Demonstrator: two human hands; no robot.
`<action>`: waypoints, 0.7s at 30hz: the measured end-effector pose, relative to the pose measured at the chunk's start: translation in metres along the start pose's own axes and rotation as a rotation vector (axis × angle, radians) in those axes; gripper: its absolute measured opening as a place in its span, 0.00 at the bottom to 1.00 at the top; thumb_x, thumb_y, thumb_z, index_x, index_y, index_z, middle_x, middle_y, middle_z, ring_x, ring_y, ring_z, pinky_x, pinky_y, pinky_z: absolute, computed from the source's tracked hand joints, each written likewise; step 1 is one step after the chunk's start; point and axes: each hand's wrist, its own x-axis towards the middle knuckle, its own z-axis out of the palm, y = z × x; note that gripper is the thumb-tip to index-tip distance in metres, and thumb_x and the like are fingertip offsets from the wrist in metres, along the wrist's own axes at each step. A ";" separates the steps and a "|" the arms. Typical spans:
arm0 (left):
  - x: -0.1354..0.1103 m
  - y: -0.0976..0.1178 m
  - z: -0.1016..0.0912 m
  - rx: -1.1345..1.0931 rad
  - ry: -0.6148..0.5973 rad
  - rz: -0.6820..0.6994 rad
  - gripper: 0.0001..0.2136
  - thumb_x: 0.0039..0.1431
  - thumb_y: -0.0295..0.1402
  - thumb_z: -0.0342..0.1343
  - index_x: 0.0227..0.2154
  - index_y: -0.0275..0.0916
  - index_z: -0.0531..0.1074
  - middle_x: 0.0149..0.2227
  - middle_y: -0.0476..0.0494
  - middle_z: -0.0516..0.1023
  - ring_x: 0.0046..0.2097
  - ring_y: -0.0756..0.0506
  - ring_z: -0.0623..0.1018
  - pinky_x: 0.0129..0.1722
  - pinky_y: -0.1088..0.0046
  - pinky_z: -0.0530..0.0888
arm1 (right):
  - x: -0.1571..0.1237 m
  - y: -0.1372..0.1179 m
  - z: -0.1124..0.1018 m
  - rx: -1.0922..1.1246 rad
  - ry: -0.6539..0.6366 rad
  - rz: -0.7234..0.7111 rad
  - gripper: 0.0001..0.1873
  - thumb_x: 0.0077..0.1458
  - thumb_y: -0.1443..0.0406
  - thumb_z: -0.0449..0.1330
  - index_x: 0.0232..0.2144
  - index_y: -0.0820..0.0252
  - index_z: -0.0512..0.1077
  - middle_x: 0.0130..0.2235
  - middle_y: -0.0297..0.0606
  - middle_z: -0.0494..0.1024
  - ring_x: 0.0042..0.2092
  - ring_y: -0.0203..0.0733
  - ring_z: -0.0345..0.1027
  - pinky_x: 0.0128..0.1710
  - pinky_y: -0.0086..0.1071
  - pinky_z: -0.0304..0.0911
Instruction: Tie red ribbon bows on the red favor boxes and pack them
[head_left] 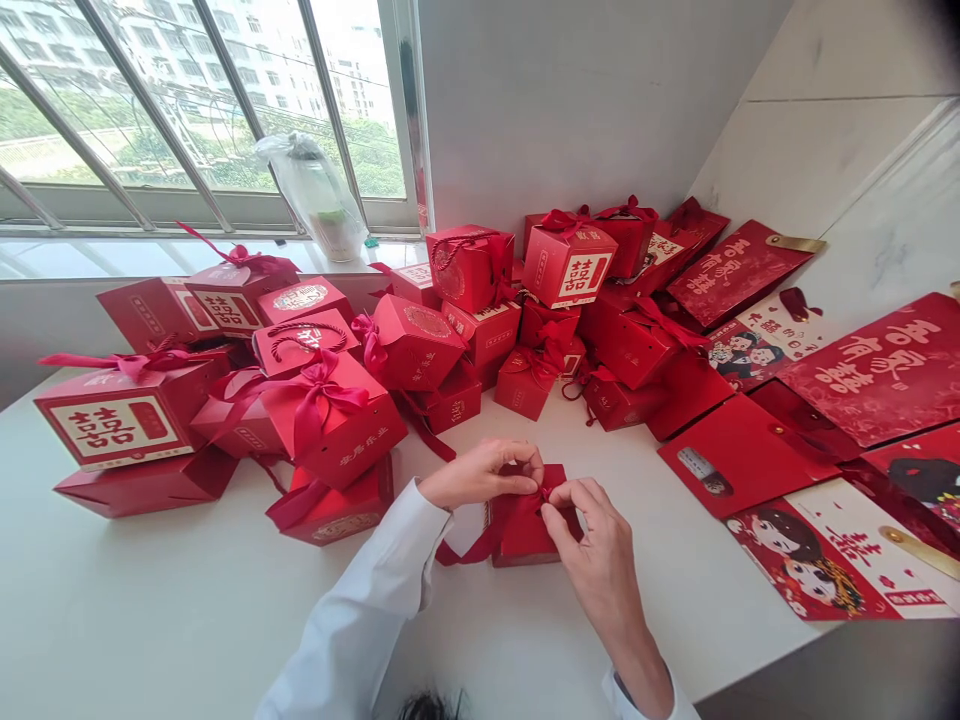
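The small red box (525,551) sits on the counter (187,610), at about six o'clock in our view, and we seem to be tying its ribbon (517,522). Our left hand (487,474) at ten o'clock and right hand (598,532) at three each hold it near the knot, each grip pinched nearly closed. Next likely calls for even tension, matching the bowed box (356,438) at ten o'clock.

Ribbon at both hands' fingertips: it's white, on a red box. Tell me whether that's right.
Wrong colour: the head view shows the ribbon is red. It is indeed on a red box, at the fingertips of the left hand and right hand.
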 end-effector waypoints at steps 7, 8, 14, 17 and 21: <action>-0.001 0.000 0.000 0.033 -0.008 0.019 0.06 0.60 0.34 0.53 0.30 0.37 0.70 0.32 0.49 0.72 0.36 0.50 0.67 0.39 0.76 0.63 | 0.000 0.003 0.004 -0.011 0.051 -0.034 0.01 0.55 0.65 0.55 0.30 0.55 0.65 0.31 0.35 0.71 0.36 0.42 0.65 0.36 0.33 0.61; -0.001 0.000 0.000 0.021 -0.007 0.022 0.06 0.60 0.34 0.53 0.30 0.37 0.70 0.31 0.50 0.71 0.35 0.50 0.67 0.39 0.76 0.62 | 0.000 0.003 0.004 -0.012 0.049 -0.030 0.01 0.55 0.66 0.55 0.30 0.55 0.66 0.31 0.35 0.71 0.36 0.41 0.65 0.36 0.33 0.61; -0.003 -0.005 0.000 -0.173 -0.016 -0.042 0.07 0.61 0.32 0.51 0.31 0.35 0.68 0.29 0.51 0.68 0.30 0.52 0.64 0.31 0.79 0.62 | -0.002 -0.002 0.003 0.094 0.005 0.026 0.06 0.59 0.65 0.52 0.29 0.55 0.65 0.31 0.34 0.70 0.35 0.40 0.65 0.34 0.31 0.59; -0.004 -0.002 -0.001 -0.160 -0.009 -0.011 0.05 0.61 0.32 0.52 0.34 0.35 0.70 0.33 0.49 0.71 0.34 0.51 0.67 0.35 0.78 0.64 | -0.003 -0.003 0.002 0.105 -0.007 0.052 0.06 0.59 0.64 0.51 0.29 0.55 0.65 0.31 0.34 0.69 0.35 0.40 0.64 0.34 0.31 0.59; -0.004 0.004 -0.003 -0.017 -0.019 0.026 0.05 0.57 0.33 0.58 0.33 0.37 0.73 0.34 0.49 0.74 0.38 0.50 0.70 0.40 0.77 0.63 | -0.003 -0.003 0.002 0.089 -0.010 0.050 0.07 0.59 0.64 0.51 0.29 0.56 0.65 0.31 0.35 0.70 0.34 0.40 0.64 0.32 0.30 0.58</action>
